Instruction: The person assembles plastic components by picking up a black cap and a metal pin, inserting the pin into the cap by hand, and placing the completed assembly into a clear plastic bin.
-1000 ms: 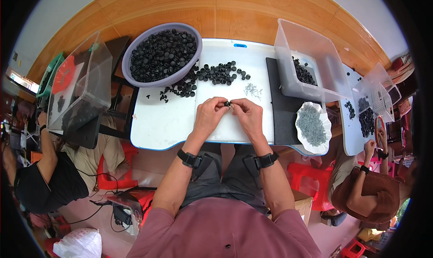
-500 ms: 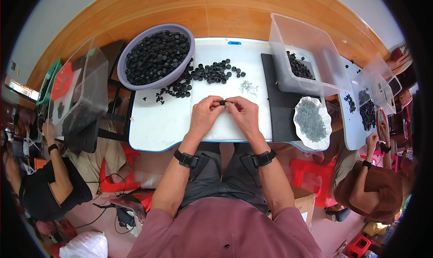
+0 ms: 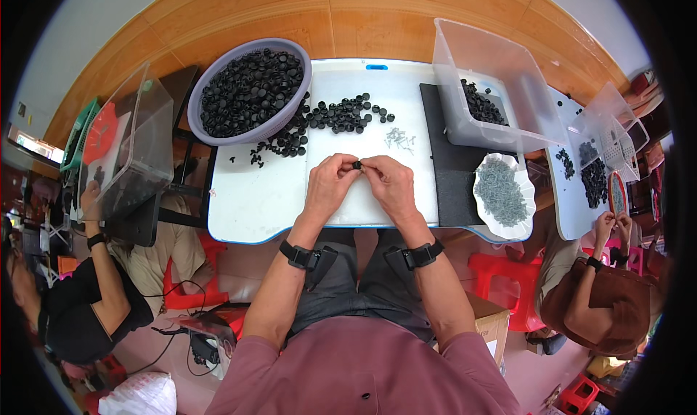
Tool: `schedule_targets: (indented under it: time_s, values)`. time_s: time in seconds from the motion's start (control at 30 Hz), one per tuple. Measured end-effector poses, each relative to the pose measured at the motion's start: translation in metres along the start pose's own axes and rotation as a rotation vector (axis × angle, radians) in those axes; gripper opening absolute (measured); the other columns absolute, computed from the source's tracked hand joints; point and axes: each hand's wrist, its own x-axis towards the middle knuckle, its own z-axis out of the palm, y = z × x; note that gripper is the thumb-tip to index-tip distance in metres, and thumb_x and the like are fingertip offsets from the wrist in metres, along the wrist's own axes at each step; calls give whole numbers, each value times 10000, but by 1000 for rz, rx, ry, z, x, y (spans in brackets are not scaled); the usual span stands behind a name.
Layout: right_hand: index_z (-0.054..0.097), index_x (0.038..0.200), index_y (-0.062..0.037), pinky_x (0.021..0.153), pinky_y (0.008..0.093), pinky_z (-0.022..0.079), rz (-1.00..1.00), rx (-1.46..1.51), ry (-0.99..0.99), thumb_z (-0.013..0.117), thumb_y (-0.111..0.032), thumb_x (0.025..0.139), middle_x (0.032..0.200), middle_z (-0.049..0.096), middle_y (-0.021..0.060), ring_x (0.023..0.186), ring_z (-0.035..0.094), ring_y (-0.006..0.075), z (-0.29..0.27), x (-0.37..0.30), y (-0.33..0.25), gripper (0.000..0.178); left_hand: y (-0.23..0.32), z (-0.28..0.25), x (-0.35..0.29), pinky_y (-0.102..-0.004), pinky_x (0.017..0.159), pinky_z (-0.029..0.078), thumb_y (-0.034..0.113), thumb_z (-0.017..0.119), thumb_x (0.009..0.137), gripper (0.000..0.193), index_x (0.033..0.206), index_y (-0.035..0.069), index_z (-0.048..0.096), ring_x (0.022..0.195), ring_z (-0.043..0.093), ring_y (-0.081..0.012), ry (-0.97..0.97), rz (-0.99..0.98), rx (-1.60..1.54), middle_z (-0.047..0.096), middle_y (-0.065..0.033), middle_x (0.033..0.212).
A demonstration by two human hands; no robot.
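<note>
Over the front middle of the white table [image 3: 261, 197], my left hand [image 3: 330, 185] pinches a small black cap [image 3: 356, 165] between thumb and fingertips. From the other side my right hand [image 3: 390, 185] meets it, its thumb and fingers pressed together. Whatever those right fingertips hold is too small and covered to make out. Just beyond my hands lies a loose scatter of slender pale grey pins [image 3: 400, 140]. Farther back, a spread of black round caps [image 3: 341, 117] reaches left to the foot of a grey-purple basin [image 3: 194, 117] heaped with more of them.
On the right, a black mat [image 3: 454, 190] bears a clear plastic bin [image 3: 494, 135] with black parts inside. A white scalloped dish [image 3: 526, 222] of pale pins sits at the table's right edge. Co-workers sit at both sides, one in a black top [image 3: 102, 299], one in brown [image 3: 617, 299].
My hands stay together at the cap, the right fingertips shifting slightly left. Both co-workers' hands have moved a little; the one on the right has brought both hands together.
</note>
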Motion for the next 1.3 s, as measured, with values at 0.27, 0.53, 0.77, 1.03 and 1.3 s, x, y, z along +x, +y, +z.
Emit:
schedule_targets:
  time_s: [0.27, 0.53, 0.77, 1.03, 1.3]
  values:
    - [714, 915, -7, 647, 355, 558, -107, -32, 0, 715, 21, 844, 856, 723, 132, 742, 709, 292, 0, 1, -6, 76, 1, -1, -1, -334, 736, 587, 68, 753, 869, 216, 1055, -21, 689, 837, 738, -244, -1, -25, 13, 738, -154, 950]
    - [724, 913, -54, 610, 353, 537, -241, -156, 17, 736, -10, 823, 834, 726, 94, 671, 678, 268, 3, 0, -1, 101, -5, 0, 0, -327, 751, 585, 72, 744, 867, 214, 1058, -14, 702, 847, 746, -232, -3, -23, -17, 755, -152, 933]
    - [731, 976, -84, 600, 341, 518, -317, -306, -9, 733, -25, 828, 837, 742, 67, 665, 682, 238, 0, -3, -5, 159, -3, -10, 3, -309, 805, 584, 90, 739, 881, 292, 1157, 2, 709, 895, 751, -198, -82, -109, -67, 772, -151, 954]
    - [695, 1005, -78, 595, 324, 490, -450, -323, 68, 689, 5, 795, 746, 694, 54, 607, 639, 212, 4, 0, -7, 226, -8, -18, 10, -251, 855, 555, 78, 706, 940, 290, 1199, -52, 691, 971, 702, -131, -217, -259, -318, 755, -117, 1074]
    - [699, 1095, -53, 666, 321, 538, -215, -151, -34, 722, 11, 854, 844, 743, 101, 705, 706, 239, -1, 0, -6, 250, -17, -10, 11, -253, 786, 563, 82, 720, 925, 230, 1123, -34, 729, 896, 713, -122, -150, -262, -419, 773, -111, 988]
